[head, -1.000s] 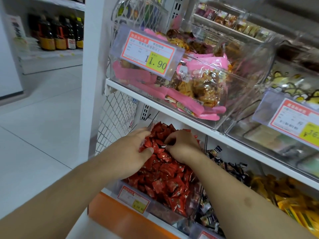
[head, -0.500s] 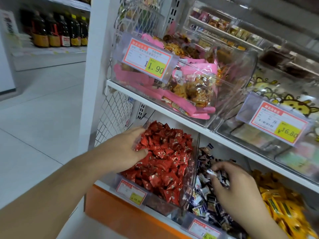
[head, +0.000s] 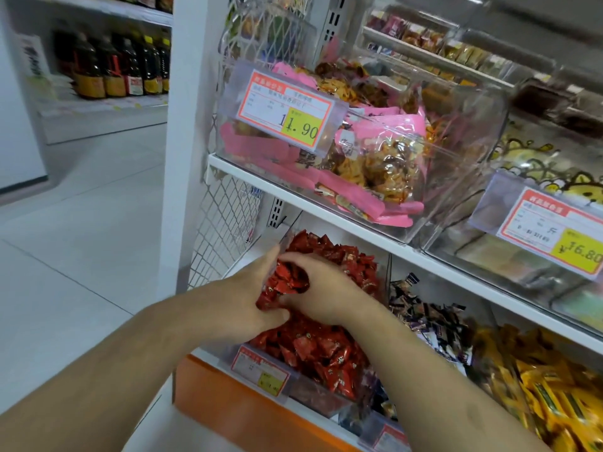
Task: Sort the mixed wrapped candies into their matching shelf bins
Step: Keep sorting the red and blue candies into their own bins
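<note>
- A white shelf unit [head: 326,220] fills the right of the frame, clear bins in rows on two levels.
- On the upper shelf at 12 o'clock, a clear bin [head: 456,164] holds pink snack packs [head: 385,148], with a price tag [head: 287,109] reading 11.90 on its front.
- Below it, the red-candy bin [head: 313,396] sits at 6 o'clock, heaped with red candies [head: 326,350].
- At 3 o'clock from that bin lie dark-wrapped candies [head: 437,324], then yellow-wrapped candies [head: 554,399] at 4 o'clock.
- The left hand [head: 241,305] rests on the red heap at its 9 o'clock edge, fingers curved loosely, thumb lying across the wrappers.
- The right hand [head: 326,288] sits just beside it at 3 o'clock, fingers curled down into the heap; whether they pinch a piece cannot be told.
- Red candies show in the gap between the two hands, touching both.
- Dark bottles [head: 120,66] line a far shelf at 10 o'clock.
</note>
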The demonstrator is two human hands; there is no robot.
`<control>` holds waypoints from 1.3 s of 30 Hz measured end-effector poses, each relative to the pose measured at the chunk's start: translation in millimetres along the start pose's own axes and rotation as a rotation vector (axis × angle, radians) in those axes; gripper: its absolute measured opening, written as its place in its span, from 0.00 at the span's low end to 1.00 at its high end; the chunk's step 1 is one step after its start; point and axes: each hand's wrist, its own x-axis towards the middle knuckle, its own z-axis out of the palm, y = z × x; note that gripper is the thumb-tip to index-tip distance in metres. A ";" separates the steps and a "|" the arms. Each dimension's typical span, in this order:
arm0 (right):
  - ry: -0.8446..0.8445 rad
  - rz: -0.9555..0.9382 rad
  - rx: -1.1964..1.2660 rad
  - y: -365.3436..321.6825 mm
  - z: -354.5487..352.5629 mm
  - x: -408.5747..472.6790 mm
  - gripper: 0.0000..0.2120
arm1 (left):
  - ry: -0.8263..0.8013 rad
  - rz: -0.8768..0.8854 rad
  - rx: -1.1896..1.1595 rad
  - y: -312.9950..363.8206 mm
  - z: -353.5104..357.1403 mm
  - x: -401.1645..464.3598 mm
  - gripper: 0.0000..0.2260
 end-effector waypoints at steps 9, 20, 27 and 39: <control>0.119 0.079 -0.147 31.7 18.9 19.1 0.07 | -0.048 -0.023 -0.010 -4.5 1.9 8.4 0.48; 0.194 0.277 -0.299 31.2 -15.4 10.5 0.14 | -0.025 -0.026 -0.073 -11.8 6.1 10.6 0.47; 0.105 0.000 -0.004 10.8 16.2 8.2 0.12 | -0.005 -0.025 0.007 -11.1 6.4 9.9 0.47; 0.228 0.021 -0.138 26.8 27.8 21.6 0.11 | -0.013 -0.028 0.022 -6.4 5.6 8.4 0.47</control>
